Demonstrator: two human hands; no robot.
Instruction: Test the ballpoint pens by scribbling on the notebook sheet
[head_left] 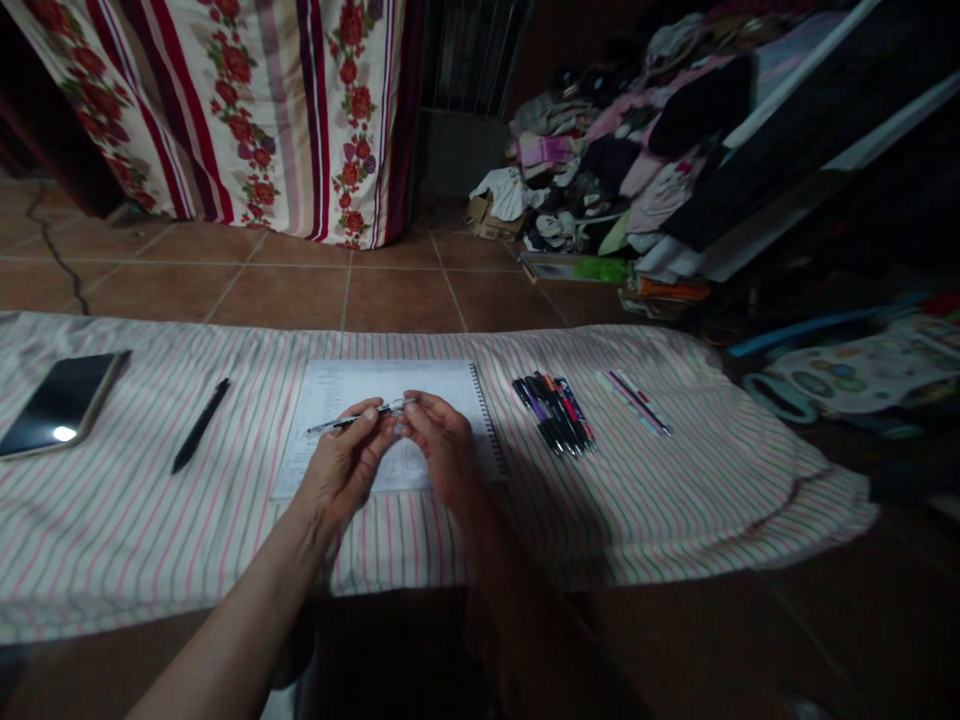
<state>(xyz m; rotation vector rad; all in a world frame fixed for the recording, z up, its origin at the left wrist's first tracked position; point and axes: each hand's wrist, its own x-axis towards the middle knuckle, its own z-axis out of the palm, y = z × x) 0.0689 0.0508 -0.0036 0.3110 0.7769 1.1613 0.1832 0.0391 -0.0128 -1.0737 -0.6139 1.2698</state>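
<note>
Above an open spiral notebook (300, 475) with writing on its page, my two hands are close together. My left hand (349, 450) is closed around a slim pen (324, 427) with dark and clear or silvery parts, its one end pointing left. At the pen's other end, the fingers of my right hand (442, 440) are pinched on a small clear or silvery piece (397, 405). Whether that piece is joined to the pen I cannot tell. To the left of the notebook lies a black pen (201, 425) by itself.
Right of the notebook lie a row of several pens (555, 415) and a few slim pastel pens (636, 402). A phone (64, 400) rests at the far left. Everything sits on a striped cloth (675, 520). Beyond are a floral curtain (262, 120) and piled clothes (600, 150).
</note>
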